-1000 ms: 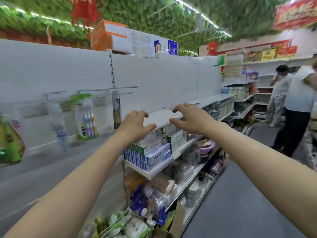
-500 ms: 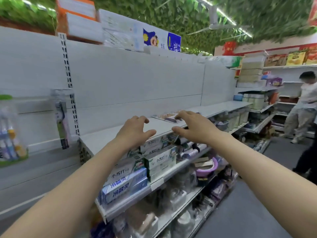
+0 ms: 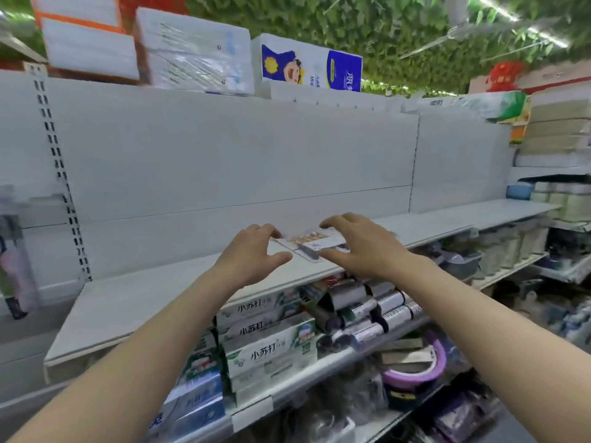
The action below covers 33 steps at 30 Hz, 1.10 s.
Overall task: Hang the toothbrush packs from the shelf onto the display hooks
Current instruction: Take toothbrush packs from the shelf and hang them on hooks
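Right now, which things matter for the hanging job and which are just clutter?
Job:
- toothbrush packs, lying flat
- shelf they lie on
- left hand and right hand, either side of the packs

Clutter:
- toothpaste boxes, one shelf down
- tissue pack, on top

Bright, even overhead light. Source: white LED strip lights (image 3: 527, 24) along leafy green ceiling (image 3: 367, 27), top right. Shadows soft, faint; darker beneath flat white metal shelf (image 3: 144, 302). No hard glare, mild sheen on white-green toothpaste boxes (image 3: 271, 353). Motion blur at left edge, esp. pink hanging pack (image 3: 12, 270), + stacked white cartons (image 3: 89, 49) up top. Wide-angle bend: slotted white upright rail (image 3: 60, 174) bows, corners stretch. Lower right smeared, out of focus.
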Motion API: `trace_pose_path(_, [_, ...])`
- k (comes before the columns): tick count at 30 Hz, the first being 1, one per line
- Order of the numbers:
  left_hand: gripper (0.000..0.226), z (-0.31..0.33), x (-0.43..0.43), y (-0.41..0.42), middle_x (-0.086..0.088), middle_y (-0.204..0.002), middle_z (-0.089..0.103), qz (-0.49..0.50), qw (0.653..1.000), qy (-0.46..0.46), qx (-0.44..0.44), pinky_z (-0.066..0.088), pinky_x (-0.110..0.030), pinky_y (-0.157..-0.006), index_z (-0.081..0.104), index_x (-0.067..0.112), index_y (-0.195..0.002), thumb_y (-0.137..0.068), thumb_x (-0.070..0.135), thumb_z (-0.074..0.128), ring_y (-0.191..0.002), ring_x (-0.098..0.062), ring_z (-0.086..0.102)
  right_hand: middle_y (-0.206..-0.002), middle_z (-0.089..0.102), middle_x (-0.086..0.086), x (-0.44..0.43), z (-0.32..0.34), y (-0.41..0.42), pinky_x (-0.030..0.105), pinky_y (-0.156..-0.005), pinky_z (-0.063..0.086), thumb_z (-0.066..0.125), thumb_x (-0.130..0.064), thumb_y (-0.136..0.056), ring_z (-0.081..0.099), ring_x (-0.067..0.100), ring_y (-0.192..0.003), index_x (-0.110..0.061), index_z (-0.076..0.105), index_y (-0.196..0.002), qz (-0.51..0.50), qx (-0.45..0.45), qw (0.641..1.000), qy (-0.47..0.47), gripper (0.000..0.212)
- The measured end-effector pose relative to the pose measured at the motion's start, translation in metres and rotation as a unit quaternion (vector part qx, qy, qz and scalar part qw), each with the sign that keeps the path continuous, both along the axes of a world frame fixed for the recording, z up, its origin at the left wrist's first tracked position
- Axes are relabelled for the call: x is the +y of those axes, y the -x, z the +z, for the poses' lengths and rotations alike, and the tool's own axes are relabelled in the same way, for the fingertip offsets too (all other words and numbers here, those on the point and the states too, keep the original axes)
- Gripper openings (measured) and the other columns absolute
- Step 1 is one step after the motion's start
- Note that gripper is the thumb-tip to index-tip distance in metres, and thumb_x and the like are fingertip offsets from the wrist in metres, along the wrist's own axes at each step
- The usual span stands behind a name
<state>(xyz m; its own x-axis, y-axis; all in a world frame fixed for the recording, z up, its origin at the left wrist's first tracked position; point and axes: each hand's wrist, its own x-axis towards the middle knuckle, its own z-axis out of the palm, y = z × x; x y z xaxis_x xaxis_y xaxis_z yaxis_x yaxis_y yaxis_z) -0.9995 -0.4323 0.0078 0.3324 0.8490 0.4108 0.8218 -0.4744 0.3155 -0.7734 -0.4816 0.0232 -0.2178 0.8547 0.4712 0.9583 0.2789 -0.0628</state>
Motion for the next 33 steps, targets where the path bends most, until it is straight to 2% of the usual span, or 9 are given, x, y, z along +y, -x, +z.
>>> trace_pose_path(4, [0.05,-0.002,0.045,-0.04,-0.002,-0.129,0.055,0.01,1.0,-0.024,-0.008,0.044,-0.036,-0.1,0.054,0.022,-0.13,-0.089,0.048,0.065,-0.119,-0.02,0.052,-0.144,0.046,-0.001,0.053,-0.008,-0.04,0.04,-0.1,0.046,0.059,-0.055,-0.092,0.043,0.018,-0.131,-0.031,0.043,-0.143,0.021,-0.003,1.0,-0.015,0.058])
trace_pose_path(11, [0.051,-0.001,0.127,-0.103,0.0,-0.132,0.055,0.05,0.998,-0.021,-0.035,0.045,-0.036,-0.099,0.054,0.024,-0.13,-0.088,0.05,0.066,-0.12,-0.019,0.052,-0.144,0.045,-0.002,0.144,-0.007,-0.102,0.04,-0.102,0.044,0.056,-0.051,-0.095,0.04,0.018,-0.133,-0.029,0.043,-0.143,0.061,-0.025,0.998,-0.011,0.054])
trace_pose_path(20, [0.054,-0.018,0.176,-0.163,0.001,-0.133,0.055,0.136,0.99,0.019,-0.043,0.046,-0.035,-0.098,0.053,0.023,-0.132,-0.088,0.054,0.063,-0.119,-0.018,0.054,-0.144,0.045,-0.004,0.233,-0.025,-0.177,0.036,-0.1,0.045,0.055,-0.052,-0.095,0.041,0.015,-0.133,-0.03,0.044,-0.143,0.12,-0.008,0.993,0.022,0.054])
trace_pose_path(23, [0.061,-0.035,0.188,-0.174,0.0,-0.134,0.056,0.18,0.981,0.054,-0.057,0.044,-0.034,-0.099,0.053,0.021,-0.133,-0.088,0.062,0.057,-0.122,-0.019,0.052,-0.143,0.047,-0.004,0.263,-0.036,-0.203,0.037,-0.099,0.046,0.055,-0.053,-0.094,0.042,0.016,-0.132,-0.029,0.045,-0.141,0.129,0.0,0.99,0.055,0.054])
trace_pose_path(26, [0.07,-0.052,0.199,-0.184,-0.005,-0.139,0.053,0.239,0.965,0.09,-0.059,0.043,-0.039,-0.1,0.049,0.022,-0.138,-0.087,0.07,0.051,-0.128,-0.025,0.046,-0.141,0.048,-0.002,0.287,-0.046,-0.229,0.039,-0.098,0.047,0.054,-0.057,-0.093,0.044,0.017,-0.13,-0.029,0.047,-0.14,0.12,0.017,0.989,0.088,0.055])
trace_pose_path(30, [0.078,-0.069,0.207,-0.198,-0.004,-0.151,0.043,0.285,0.947,0.14,-0.053,0.037,-0.047,-0.109,0.04,0.029,-0.148,-0.086,0.077,0.042,-0.137,-0.031,0.038,-0.142,0.048,-0.001,0.311,-0.062,-0.25,0.043,-0.101,0.046,0.051,-0.06,-0.094,0.044,0.02,-0.131,-0.028,0.046,-0.141,0.12,0.035,0.984,0.124,0.057])
trace_pose_path(33, [0.075,-0.075,0.21,-0.207,-0.001,-0.159,0.033,0.299,0.937,0.177,-0.042,0.033,-0.048,-0.114,0.033,0.035,-0.152,-0.089,0.076,0.035,-0.141,-0.03,0.035,-0.146,0.046,-0.001,0.327,-0.07,-0.258,0.044,-0.105,0.042,0.045,-0.061,-0.096,0.041,0.022,-0.135,-0.03,0.045,-0.144,0.111,0.031,0.984,0.139,0.057])
